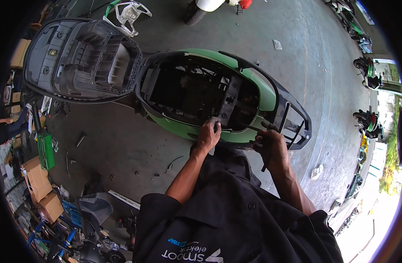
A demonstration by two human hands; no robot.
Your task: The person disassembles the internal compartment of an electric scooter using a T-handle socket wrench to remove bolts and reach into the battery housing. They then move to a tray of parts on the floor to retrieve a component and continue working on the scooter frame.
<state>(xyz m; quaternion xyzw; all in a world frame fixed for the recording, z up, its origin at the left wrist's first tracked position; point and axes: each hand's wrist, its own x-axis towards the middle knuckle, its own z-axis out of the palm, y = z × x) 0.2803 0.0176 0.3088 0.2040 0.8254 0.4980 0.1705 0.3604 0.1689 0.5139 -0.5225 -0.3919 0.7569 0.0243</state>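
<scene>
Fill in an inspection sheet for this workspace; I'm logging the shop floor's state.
Surface: grey concrete floor, stained.
Job's things: green scooter body, seat flipped open, compartment exposed.
Clutter: cardboard boxes, green part, small bits on floor.
Hands: left hand on compartment rim; right hand gripping a dark tool at the rear rack.
Cables: nothing seen clearly.
Surroundings: parked scooters on the right.

Hands (208,133) at green scooter's (258,85) open compartment (187,90)

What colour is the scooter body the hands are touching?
Green, with black trim; the scooter body shows best in the head view.
</scene>
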